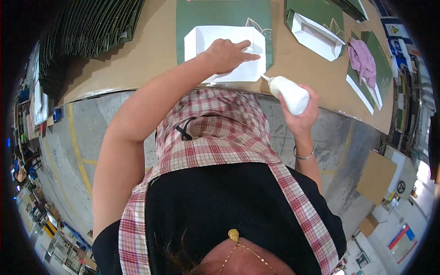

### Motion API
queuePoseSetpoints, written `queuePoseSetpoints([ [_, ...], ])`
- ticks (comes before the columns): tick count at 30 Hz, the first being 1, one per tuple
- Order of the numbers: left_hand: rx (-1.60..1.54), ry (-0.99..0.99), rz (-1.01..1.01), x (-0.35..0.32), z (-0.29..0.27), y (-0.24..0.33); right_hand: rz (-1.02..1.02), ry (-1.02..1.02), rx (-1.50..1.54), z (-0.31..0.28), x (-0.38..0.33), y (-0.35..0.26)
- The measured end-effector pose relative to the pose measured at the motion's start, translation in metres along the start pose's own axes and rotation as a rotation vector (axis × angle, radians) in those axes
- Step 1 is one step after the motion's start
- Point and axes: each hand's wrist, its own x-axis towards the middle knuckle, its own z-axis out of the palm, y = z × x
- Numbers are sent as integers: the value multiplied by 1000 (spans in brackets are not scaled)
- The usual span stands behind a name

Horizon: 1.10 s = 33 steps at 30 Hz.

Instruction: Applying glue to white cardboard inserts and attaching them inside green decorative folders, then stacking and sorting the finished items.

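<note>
A green paper bag lies flat before me, its white bottom flaps unfolded toward the near table edge. My left hand rests on the white flaps, two fingers stretched out and apart, holding nothing. In my right hand is a white squeeze bottle, tilted with its narrow nozzle pointing at the near right corner of the flaps. The nozzle tip is very close to that corner; whether it touches I cannot tell.
A thick stack of folded dark green bags stands at the left of the brown-covered table. To the right lie a green bag with its white base open, and a pink cloth on more green bags.
</note>
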Motion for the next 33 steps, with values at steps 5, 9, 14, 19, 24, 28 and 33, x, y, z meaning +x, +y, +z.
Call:
queuePoseSetpoints([
  [5, 11, -67, 12, 3, -4, -2, -6, 7, -13, 1, -4, -8],
  [9, -6, -65, 20, 2, -10, -2, -32, 6, 41, 7, -6, -11],
  [14, -11, -103, 8, 1, -16, -1, -46, -53, 84, 14, -6, -20],
  [19, 0, -124, 9, 0, -17, 0, -62, -82, 150, 26, -5, -28],
  [24, -30, -112, 19, 1, -15, 0, -67, -109, 259, 40, -1, -39],
  [28, -35, -150, 15, 6, -16, 2, 169, 22, 423, 21, 24, -39],
  [33, -23, -43, 4, -8, 0, -7, 343, -128, 210, -69, 95, 12],
])
